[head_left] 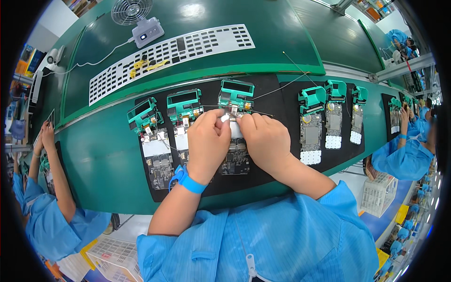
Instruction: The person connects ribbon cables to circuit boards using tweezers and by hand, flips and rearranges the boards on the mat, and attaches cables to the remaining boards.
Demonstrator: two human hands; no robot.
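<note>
My left hand (pixel 209 141), with a blue wrist strap (pixel 191 183) on its arm, is closed in a pinch at the top of a dark circuit board (pixel 235 162). A small white spot (pixel 225 117) shows at its fingertips; I cannot tell whether it is a held part. Opposite it, my right hand (pixel 265 141) has its fingers pressed together at the same place, and what they hold is hidden. Just beyond the fingertips, a green plastic holder (pixel 236 95) with a black window is joined to the board. Both hands cover part of the board.
To the left lie two similar boards with green holders (pixel 144 115) (pixel 183 104) on the black mat (pixel 277 162). Several more boards (pixel 310 131) lie right. Beyond are a white perforated sheet (pixel 206 44) with yellow pieces (pixel 141 66) and a small fan (pixel 132 11). Co-workers sit both sides.
</note>
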